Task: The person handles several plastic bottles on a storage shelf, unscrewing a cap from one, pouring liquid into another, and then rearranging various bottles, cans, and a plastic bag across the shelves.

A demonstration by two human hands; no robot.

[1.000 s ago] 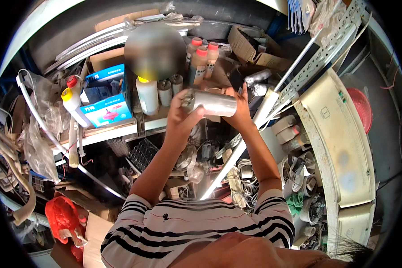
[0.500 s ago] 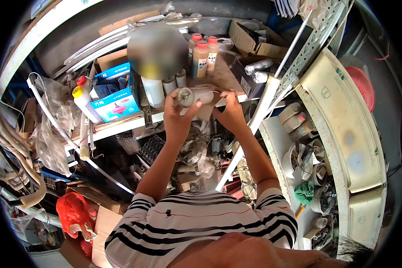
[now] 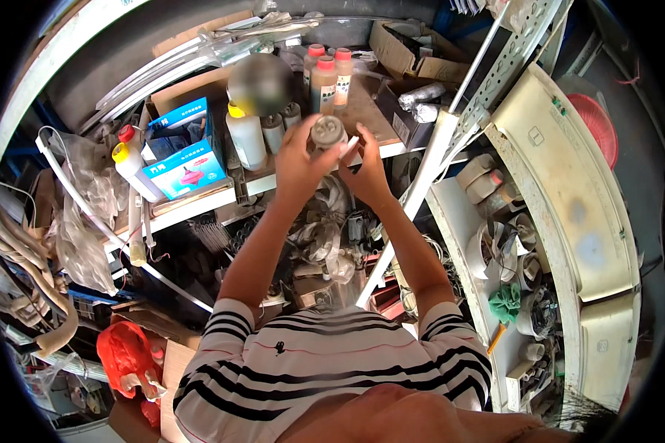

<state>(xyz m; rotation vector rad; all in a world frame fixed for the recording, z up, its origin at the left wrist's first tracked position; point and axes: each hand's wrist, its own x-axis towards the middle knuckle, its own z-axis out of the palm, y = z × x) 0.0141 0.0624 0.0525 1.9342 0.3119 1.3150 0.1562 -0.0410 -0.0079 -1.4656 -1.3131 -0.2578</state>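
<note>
I hold a grey round can (image 3: 329, 131) up in front of a cluttered shelf, its circular end turned toward me. My left hand (image 3: 297, 164) wraps around its left side. My right hand (image 3: 363, 167) holds its right side with the fingers at the rim. Behind the can stand brown bottles with red caps (image 3: 326, 74) and white bottles (image 3: 245, 136) on the wooden shelf board (image 3: 362, 111).
A blue and white box (image 3: 186, 164) and a yellow-capped bottle (image 3: 134, 171) sit at shelf left. Cardboard boxes (image 3: 414, 59) at back right. A white perforated rail (image 3: 451, 140) slants beside my right arm. Tape rolls (image 3: 488, 184), wires and a red bag (image 3: 129, 354) crowd below.
The can has turned from lying sideways between my hands to end-on toward me, and both hands have shifted slightly lower and right in view.
</note>
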